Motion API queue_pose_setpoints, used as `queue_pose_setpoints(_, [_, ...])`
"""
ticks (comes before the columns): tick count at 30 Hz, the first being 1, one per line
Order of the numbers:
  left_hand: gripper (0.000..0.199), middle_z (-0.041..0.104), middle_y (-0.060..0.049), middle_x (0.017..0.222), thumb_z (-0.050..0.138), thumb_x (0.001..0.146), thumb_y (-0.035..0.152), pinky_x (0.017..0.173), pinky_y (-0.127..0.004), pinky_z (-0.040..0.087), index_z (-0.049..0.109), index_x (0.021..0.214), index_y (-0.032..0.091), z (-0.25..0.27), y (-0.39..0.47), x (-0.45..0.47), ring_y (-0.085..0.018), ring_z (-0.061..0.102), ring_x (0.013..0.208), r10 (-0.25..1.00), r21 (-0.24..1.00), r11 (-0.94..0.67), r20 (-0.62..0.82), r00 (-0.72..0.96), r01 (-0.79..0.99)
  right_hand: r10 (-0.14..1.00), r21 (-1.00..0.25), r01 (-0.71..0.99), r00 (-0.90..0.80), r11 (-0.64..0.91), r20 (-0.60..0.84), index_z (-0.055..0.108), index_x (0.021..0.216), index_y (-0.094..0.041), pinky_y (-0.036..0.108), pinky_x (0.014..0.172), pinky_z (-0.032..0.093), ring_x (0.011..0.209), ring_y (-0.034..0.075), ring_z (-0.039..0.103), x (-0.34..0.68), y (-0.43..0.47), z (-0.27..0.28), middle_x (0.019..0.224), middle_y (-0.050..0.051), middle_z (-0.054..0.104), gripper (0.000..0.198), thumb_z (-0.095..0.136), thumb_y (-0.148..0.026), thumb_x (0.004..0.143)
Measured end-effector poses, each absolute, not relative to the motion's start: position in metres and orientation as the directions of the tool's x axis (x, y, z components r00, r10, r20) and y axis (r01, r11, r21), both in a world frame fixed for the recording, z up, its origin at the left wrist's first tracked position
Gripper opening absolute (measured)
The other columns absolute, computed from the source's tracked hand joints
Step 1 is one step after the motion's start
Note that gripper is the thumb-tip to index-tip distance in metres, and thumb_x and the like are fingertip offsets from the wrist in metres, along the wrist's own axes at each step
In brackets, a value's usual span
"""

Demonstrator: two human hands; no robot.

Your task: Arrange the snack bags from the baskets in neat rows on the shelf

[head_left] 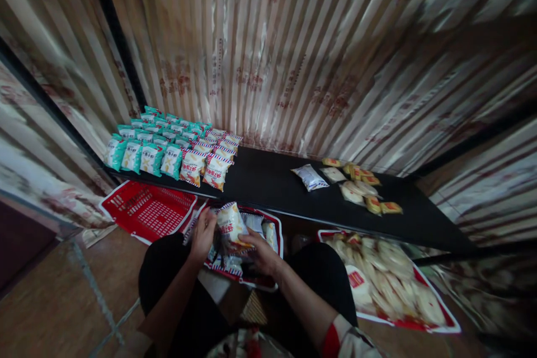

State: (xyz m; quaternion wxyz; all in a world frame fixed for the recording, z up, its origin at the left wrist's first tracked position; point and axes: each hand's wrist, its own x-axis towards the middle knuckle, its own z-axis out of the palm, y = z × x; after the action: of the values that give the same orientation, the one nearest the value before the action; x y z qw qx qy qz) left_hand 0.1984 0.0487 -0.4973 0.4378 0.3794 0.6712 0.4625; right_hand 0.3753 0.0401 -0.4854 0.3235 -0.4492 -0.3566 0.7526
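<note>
A white snack bag (230,228) with red lettering and striped ends is held upright between my hands, over a red basket (280,235). My right hand (260,253) grips its lower right side, thumb across the front. My left hand (203,234) has its fingers curled at the bag's left side; a striped bag edge also shows just left of that hand. Several more snack bags (271,235) lie in the basket beneath, partly covered by my hands. On the black shelf (264,179) ahead, matching striped bags (216,170) stand in rows beside teal bags (151,158).
A red basket (157,210) sits at the left under the shelf edge. At the right, another basket (451,321) is full of pale round packets (390,274). A silver-white bag (310,177) and small yellow packets (373,205) lie on the shelf's right part.
</note>
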Motion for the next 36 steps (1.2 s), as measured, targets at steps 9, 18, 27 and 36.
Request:
queue_pose_setpoints(9, [0.045, 0.071, -0.008, 0.089, 0.061, 0.068, 0.053, 0.071, -0.030, 0.053, 0.059, 0.091, 0.015, -0.478, 0.031, 0.237, -0.021, 0.067, 0.083, 0.942, 0.914, 0.270, -0.316, -0.115, -0.305, 0.716, -0.685, -0.295, -0.510, -0.667, -0.477, 0.063, 0.095, -0.013, 0.046, 0.088, 0.048, 0.096, 0.025, 0.065, 0.406, 0.027, -0.475, 0.096, 0.012, 0.070, 0.033, 0.058, -0.040, 0.077])
queue_pose_setpoints(18, [0.030, 0.071, -0.006, 0.089, 0.052, 0.079, 0.045, 0.070, -0.029, 0.053, 0.057, 0.092, 0.018, -0.477, 0.058, 0.255, -0.019, 0.067, 0.082, 0.981, 0.983, 0.165, -0.155, -0.118, 0.076, 0.890, -0.852, -0.305, -0.309, -0.426, -0.335, 0.061, 0.106, -0.018, 0.040, 0.090, 0.047, 0.094, 0.024, 0.066, 0.418, 0.028, -0.473, 0.100, 0.009, 0.070, 0.059, 0.076, -0.052, 0.060])
queue_pose_setpoints(27, [0.028, 0.071, -0.005, 0.098, 0.049, 0.084, 0.037, 0.079, -0.030, 0.050, 0.059, 0.105, 0.022, -0.471, 0.125, 0.287, -0.019, 0.066, 0.089, 0.992, 0.893, 0.114, -0.076, -0.105, 0.435, 0.941, -0.888, -0.319, -0.184, -0.331, -0.285, 0.066, 0.089, -0.016, 0.040, 0.082, 0.050, 0.078, 0.024, 0.068, 0.432, 0.091, -0.475, 0.085, 0.007, 0.072, 0.047, 0.080, -0.046, 0.055])
queue_pose_setpoints(36, [0.042, 0.057, -0.015, 0.124, 0.040, 0.086, 0.027, 0.100, -0.034, 0.039, 0.047, 0.125, 0.010, -0.454, 0.213, 0.325, -0.021, 0.052, 0.118, 0.984, 0.796, 0.029, 0.085, -0.158, 0.604, 0.971, -0.954, -0.205, 0.047, -0.221, -0.235, 0.065, 0.090, -0.016, 0.037, 0.076, 0.052, 0.073, 0.023, 0.068, 0.444, 0.191, -0.482, 0.081, 0.006, 0.072, 0.043, 0.074, -0.046, 0.060])
